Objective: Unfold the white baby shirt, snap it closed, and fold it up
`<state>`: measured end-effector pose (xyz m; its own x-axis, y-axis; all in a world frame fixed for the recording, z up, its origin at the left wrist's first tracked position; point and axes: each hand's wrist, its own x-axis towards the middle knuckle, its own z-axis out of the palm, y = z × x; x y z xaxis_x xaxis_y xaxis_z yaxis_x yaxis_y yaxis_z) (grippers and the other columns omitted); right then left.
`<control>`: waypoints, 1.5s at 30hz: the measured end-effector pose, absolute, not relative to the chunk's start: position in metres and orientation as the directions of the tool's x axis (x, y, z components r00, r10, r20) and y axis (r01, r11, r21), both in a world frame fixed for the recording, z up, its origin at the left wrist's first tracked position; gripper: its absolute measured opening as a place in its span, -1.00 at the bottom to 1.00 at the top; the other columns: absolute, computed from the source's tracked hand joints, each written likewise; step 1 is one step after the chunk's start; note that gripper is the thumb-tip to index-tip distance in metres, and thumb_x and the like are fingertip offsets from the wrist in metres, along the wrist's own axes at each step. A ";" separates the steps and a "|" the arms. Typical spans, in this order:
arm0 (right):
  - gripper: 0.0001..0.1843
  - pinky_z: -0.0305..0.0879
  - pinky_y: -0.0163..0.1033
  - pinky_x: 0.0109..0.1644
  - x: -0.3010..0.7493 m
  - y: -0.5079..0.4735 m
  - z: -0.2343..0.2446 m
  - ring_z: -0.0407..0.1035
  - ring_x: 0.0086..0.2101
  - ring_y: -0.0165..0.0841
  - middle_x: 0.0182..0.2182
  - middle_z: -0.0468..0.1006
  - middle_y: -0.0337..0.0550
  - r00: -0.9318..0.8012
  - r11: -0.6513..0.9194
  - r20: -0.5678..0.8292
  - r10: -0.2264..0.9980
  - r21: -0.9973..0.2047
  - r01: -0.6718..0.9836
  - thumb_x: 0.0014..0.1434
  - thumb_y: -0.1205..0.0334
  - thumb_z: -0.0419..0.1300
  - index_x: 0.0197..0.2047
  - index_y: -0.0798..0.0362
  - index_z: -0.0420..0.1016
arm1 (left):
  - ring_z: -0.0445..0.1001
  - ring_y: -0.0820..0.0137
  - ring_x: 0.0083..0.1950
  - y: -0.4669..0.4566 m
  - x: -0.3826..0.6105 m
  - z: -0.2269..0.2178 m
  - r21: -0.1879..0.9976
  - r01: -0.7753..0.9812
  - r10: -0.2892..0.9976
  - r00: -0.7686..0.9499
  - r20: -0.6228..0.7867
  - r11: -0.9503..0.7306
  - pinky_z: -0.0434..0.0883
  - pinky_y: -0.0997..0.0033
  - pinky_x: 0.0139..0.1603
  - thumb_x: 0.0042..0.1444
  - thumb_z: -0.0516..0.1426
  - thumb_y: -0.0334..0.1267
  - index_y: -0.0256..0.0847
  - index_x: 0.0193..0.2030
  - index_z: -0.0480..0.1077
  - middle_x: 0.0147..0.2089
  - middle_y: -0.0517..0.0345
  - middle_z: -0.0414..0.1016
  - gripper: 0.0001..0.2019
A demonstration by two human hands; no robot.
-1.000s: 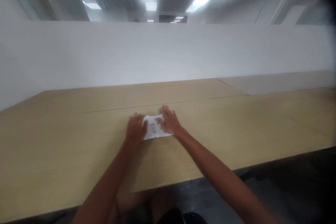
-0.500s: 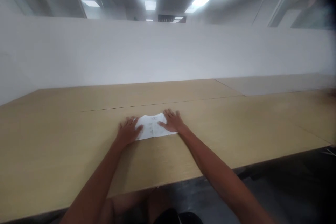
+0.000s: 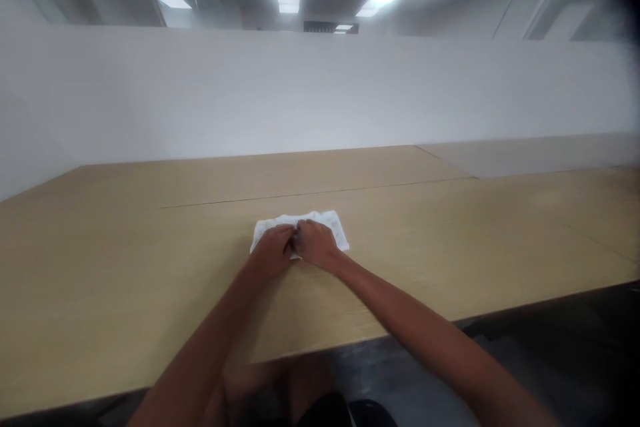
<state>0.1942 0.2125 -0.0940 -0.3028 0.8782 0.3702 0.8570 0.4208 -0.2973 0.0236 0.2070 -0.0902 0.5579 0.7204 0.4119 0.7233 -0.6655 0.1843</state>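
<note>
A flat white piece with small faint prints [image 3: 334, 221] lies on the wooden tabletop; whether it is cloth or paper I cannot tell. My left hand [image 3: 274, 247] is over its middle, fingers curled inward and closed. Right beside it, my right hand [image 3: 315, 240] is also closed on the middle, its knuckles up. The two hands meet at the centre of the white piece, and their fingertips are mostly hidden. Its left and right ends stick out past the hands.
The light wooden table [image 3: 150, 267] has a seam across it and its front edge close to my body. Behind it rises a white wall [image 3: 280, 93] with glass above. Below the table edge are my legs and a dark floor [image 3: 365, 373].
Both hands have moved inward from the piece's two ends to its middle. Their fingers, spread flat before, are now curled and closed. The white piece looks more rumpled.
</note>
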 end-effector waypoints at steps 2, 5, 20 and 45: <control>-0.70 0.17 -0.19 -0.19 0.195 0.213 -0.094 0.38 -0.15 -0.21 -0.15 0.52 -0.06 -0.282 0.395 0.339 0.898 -0.335 0.855 0.21 0.09 0.12 -0.09 0.09 0.45 | 0.37 0.24 0.06 0.205 0.028 -0.090 0.224 0.726 0.738 0.533 0.414 -0.650 0.28 0.23 0.19 0.07 -0.05 -0.44 -0.30 -0.08 0.44 0.02 0.00 0.47 -0.67; -0.82 0.07 -0.21 -0.26 0.201 0.214 -0.089 0.38 -0.21 -0.27 -0.24 0.53 -0.11 -0.285 0.398 0.334 0.898 -0.347 0.849 0.19 0.19 0.11 -0.21 0.08 0.48 | 0.36 0.24 0.02 0.202 0.027 -0.089 0.265 0.724 0.753 0.510 0.415 -0.636 0.29 0.20 0.15 0.13 -0.04 -0.43 -0.30 -0.13 0.44 -0.05 0.02 0.47 -0.73; -0.76 -0.07 -0.19 -0.32 0.205 0.221 -0.091 0.33 -0.32 -0.33 -0.29 0.51 -0.07 -0.301 0.387 0.334 0.893 -0.232 0.892 0.27 0.26 0.03 -0.25 0.14 0.51 | 0.31 0.21 0.06 0.204 0.027 -0.100 0.241 0.751 0.759 0.480 0.439 -0.614 0.26 0.10 0.15 0.19 0.00 -0.35 -0.29 0.04 0.42 -0.01 0.01 0.40 -0.69; -0.91 0.12 -0.26 -0.22 0.205 0.116 -0.125 0.26 -0.31 -0.37 -0.31 0.42 -0.16 -0.391 0.664 0.558 0.732 -0.455 0.593 0.13 0.47 0.06 -0.31 0.11 0.30 | 0.31 0.17 0.22 0.079 0.032 -0.116 -0.128 0.853 0.715 0.498 0.490 -0.506 0.25 0.03 0.17 0.07 0.03 -0.31 -0.17 0.24 0.31 0.25 0.08 0.37 -0.47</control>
